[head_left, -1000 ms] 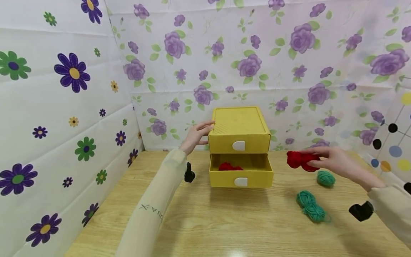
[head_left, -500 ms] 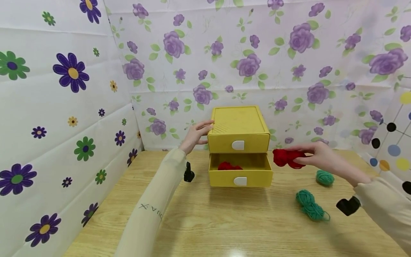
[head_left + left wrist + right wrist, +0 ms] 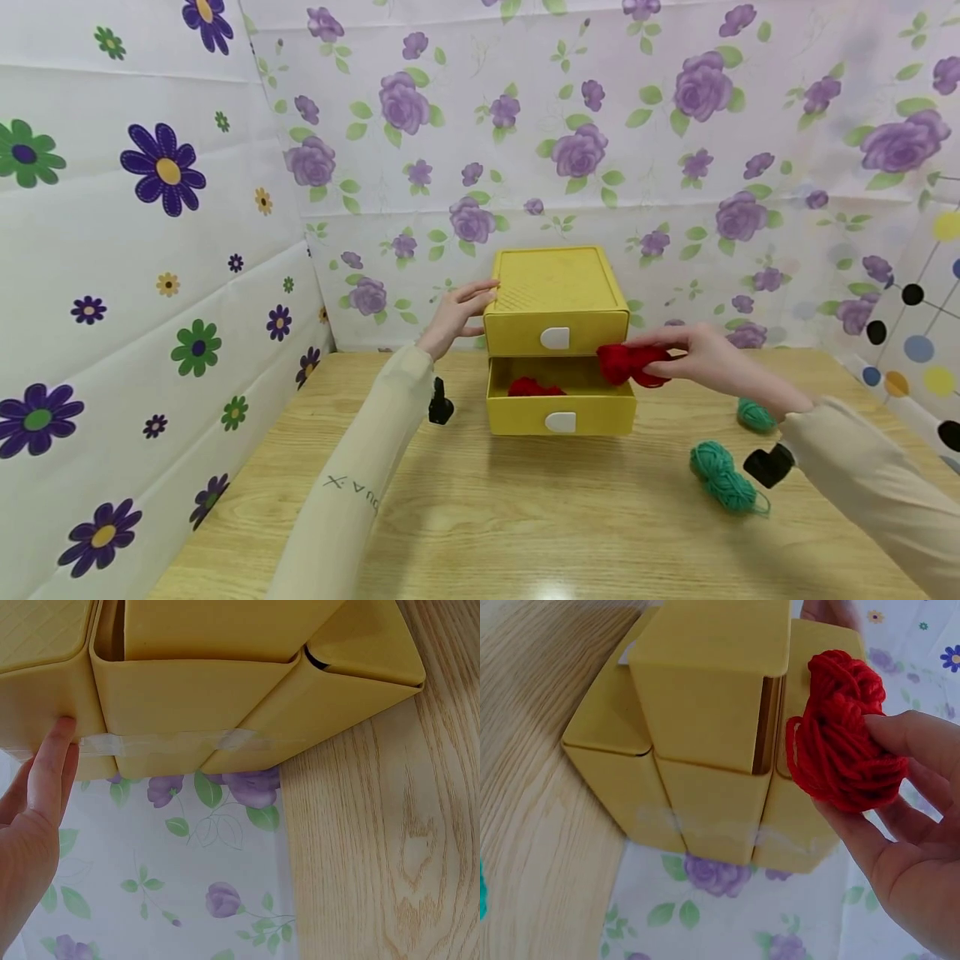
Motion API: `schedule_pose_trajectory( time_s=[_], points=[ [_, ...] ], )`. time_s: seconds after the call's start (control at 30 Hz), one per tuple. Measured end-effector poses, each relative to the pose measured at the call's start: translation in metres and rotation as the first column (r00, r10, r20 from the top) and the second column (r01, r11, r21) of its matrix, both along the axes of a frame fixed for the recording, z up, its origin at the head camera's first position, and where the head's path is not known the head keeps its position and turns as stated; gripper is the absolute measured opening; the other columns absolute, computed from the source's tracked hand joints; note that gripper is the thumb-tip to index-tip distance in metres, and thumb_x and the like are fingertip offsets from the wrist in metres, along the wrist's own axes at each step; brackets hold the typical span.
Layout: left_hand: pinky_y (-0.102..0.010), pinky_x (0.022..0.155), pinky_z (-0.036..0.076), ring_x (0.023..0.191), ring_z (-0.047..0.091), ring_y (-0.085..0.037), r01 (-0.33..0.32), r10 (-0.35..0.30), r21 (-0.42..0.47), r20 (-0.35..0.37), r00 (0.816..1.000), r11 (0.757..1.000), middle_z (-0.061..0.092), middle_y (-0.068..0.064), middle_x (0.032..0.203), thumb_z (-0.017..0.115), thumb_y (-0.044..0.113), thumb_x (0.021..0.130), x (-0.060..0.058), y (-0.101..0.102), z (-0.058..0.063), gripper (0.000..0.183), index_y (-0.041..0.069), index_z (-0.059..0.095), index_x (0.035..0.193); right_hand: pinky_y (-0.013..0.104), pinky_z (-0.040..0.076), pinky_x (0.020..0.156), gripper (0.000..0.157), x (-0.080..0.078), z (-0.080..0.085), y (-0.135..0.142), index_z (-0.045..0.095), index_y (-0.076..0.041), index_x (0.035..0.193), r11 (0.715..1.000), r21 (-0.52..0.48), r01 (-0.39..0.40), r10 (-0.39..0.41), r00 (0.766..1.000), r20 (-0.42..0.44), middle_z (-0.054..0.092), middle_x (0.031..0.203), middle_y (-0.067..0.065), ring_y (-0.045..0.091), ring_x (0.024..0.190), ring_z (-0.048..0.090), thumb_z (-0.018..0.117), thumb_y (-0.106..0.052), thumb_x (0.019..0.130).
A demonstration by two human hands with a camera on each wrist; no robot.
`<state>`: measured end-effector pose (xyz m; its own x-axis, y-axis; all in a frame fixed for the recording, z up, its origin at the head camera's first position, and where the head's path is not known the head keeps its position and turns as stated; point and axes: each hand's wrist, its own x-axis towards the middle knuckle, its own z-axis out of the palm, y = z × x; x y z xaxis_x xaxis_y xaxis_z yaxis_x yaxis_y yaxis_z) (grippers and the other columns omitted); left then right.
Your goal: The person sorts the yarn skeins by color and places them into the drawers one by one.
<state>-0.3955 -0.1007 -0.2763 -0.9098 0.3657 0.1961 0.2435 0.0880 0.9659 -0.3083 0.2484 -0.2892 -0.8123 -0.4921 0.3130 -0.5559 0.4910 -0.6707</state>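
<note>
A yellow drawer box [image 3: 558, 279] stands on the table with its middle drawer [image 3: 517, 417] pulled out. Red yarn [image 3: 531, 387] lies inside that drawer. The fingers of my left hand [image 3: 453, 317] are extended and touch the box's left side near the top, as the left wrist view also shows. Between thumb and fingers, my right hand [image 3: 697, 354] pinches a twisted skein of red yarn [image 3: 847, 735]. In the head view the skein overlaps the drawer's right end; the right wrist view has it beside the box, above table height.
Two teal skeins of yarn lie on the table at right: a twisted one [image 3: 723, 477] in front and a rounder one [image 3: 756, 415] behind, partly covered by the right arm. Flower-printed sheets [image 3: 405, 167] rise behind the wooden table [image 3: 465, 517] and at left.
My right hand has carried the red skein leftward, from beside the teal yarn to the drawer's right end. My left hand keeps its place on the box.
</note>
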Motion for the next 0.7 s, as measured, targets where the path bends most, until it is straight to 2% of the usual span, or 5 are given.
schedule_pose_trajectory(
  time_s=[0.3,0.53,0.7],
  points=[
    [-0.044,0.080,0.045,0.109,0.045,-0.029,-0.005,0.005,0.001,0.004,1.000,1.000,0.044,-0.008,0.132,0.052,0.023,0.094,0.000,0.000,0.001,0.043,0.009,0.046,0.134,0.028,0.050,0.065,0.030,-0.007,0.001,-0.023,0.066,-0.007,0.112,0.999,0.041,-0.035,0.036,0.999,-0.030,0.063,0.104,0.011,0.019,0.086,0.060,0.068,-0.007,0.082],
    [-0.046,0.082,0.044,0.111,0.044,-0.030,-0.005,0.005,0.007,0.001,1.000,1.000,0.044,-0.008,0.132,0.051,0.023,0.094,0.000,0.000,0.001,0.043,0.009,0.045,0.135,0.028,0.049,0.067,0.031,-0.011,0.000,-0.035,0.066,-0.009,0.113,0.998,0.046,-0.052,0.051,0.998,0.023,0.061,0.108,0.008,0.019,0.088,0.056,0.068,-0.010,0.082],
    [-0.045,0.082,0.044,0.111,0.044,-0.030,0.000,0.000,0.011,0.007,1.000,1.000,0.044,-0.008,0.132,0.051,0.022,0.094,-0.001,0.000,0.000,0.043,0.009,0.046,0.134,0.029,0.048,0.068,0.030,-0.014,-0.002,-0.041,0.066,-0.007,0.112,0.996,0.054,-0.071,0.068,0.997,0.046,0.062,0.104,0.007,0.021,0.086,0.056,0.068,-0.009,0.082]
  ],
)
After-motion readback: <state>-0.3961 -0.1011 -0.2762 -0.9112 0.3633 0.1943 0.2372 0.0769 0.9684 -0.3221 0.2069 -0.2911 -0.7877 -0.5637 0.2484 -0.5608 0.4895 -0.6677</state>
